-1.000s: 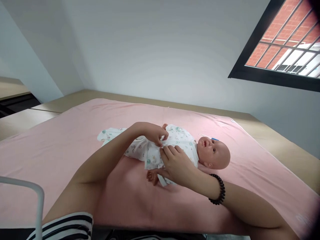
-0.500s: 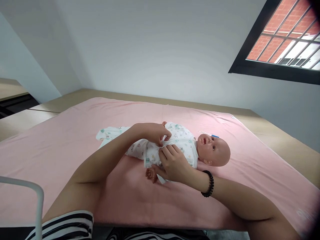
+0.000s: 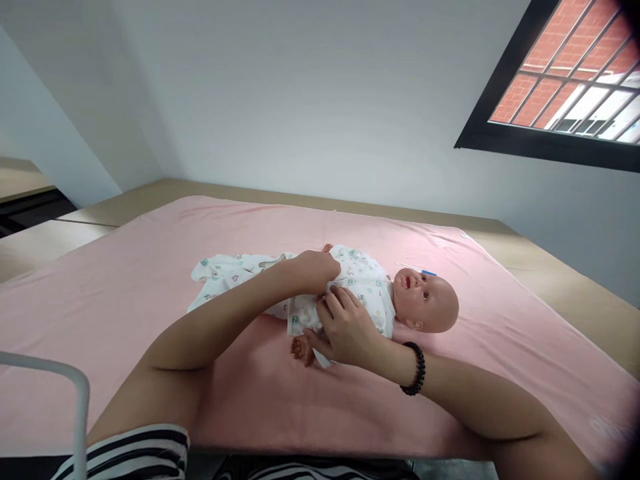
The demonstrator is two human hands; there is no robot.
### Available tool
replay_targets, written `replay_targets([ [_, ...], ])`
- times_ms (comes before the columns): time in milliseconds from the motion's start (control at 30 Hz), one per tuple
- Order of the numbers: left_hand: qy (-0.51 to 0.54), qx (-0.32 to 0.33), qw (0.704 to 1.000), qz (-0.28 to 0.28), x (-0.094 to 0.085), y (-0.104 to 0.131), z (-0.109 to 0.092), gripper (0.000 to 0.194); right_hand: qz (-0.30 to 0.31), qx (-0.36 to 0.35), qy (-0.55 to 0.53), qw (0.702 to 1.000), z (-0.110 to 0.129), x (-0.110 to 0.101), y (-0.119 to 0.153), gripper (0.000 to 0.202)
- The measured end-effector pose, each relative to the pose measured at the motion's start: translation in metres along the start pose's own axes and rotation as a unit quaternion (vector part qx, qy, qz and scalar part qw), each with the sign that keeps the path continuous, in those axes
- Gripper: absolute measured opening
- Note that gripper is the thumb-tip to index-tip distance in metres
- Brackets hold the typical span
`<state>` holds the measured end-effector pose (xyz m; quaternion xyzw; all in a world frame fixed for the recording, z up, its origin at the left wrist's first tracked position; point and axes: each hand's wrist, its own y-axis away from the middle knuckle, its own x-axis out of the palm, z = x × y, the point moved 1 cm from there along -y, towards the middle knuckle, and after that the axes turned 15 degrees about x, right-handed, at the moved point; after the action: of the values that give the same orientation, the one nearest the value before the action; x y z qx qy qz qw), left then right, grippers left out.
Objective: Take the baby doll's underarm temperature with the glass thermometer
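A bald baby doll (image 3: 433, 303) lies on its back, its head to the right. It wears a white printed shirt (image 3: 373, 283) and matching trousers (image 3: 220, 273). My left hand (image 3: 320, 272) is curled over the front of the shirt at the doll's middle, its fingertips mostly turned out of sight. Just below it, my right hand (image 3: 347, 327) has bent fingers closed on the same part of the shirt, with the thumb near the doll's hand (image 3: 301, 349). The two hands nearly touch, and they hide what lies between the fingertips.
A pink sheet (image 3: 240, 227) covers the wooden table (image 3: 565, 287). A thin item with a blue end (image 3: 429, 273) lies behind the doll's head. The wall (image 3: 310, 113) rises behind the table. At the lower left is a pale curved rail (image 3: 80, 400).
My left hand has rolled over, so its thumb and finger pinch on the shirt is now hidden behind the back of the hand. My right hand has hardly moved.
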<state>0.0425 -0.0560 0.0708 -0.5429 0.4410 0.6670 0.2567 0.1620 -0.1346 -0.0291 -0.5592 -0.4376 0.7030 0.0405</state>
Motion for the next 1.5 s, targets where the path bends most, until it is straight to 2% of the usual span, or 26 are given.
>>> replay_targets([
  [267,-0.060,0.014,0.998,-0.006,0.003,-0.005,-0.007,0.013,0.022,0.006,-0.002,1.000,0.000,-0.002,0.000,0.052],
  [367,-0.073,0.043,0.996,0.002,0.002,-0.003,-0.004,0.014,0.013,0.005,-0.003,1.000,0.000,-0.001,0.001,0.050],
  [467,-0.041,0.081,0.996,0.005,0.000,0.001,0.007,0.017,0.003,0.002,-0.002,1.000,0.000,0.001,0.002,0.049],
  [600,0.045,0.115,0.992,0.010,-0.002,0.007,0.024,0.026,0.037,0.008,0.011,0.999,-0.001,0.000,0.002,0.050],
  [700,0.109,0.112,0.987,0.026,-0.003,0.009,0.034,0.023,0.065,0.019,0.015,0.998,-0.002,-0.001,0.002,0.051],
  [833,0.148,0.105,0.982,0.052,-0.003,0.010,0.044,0.011,0.065,0.025,0.015,0.997,-0.003,0.000,0.003,0.058],
  [933,0.160,0.116,0.979,0.052,-0.003,0.010,0.048,0.005,0.059,0.029,0.017,0.998,-0.003,0.001,0.004,0.060],
  [1167,0.165,0.157,0.974,0.014,-0.001,0.009,0.053,0.011,0.041,0.025,0.025,0.999,-0.001,0.000,0.004,0.060],
  [1500,0.218,0.181,0.959,-0.002,-0.002,0.008,0.062,0.016,0.064,0.040,0.016,0.997,-0.001,0.000,0.004,0.073],
])
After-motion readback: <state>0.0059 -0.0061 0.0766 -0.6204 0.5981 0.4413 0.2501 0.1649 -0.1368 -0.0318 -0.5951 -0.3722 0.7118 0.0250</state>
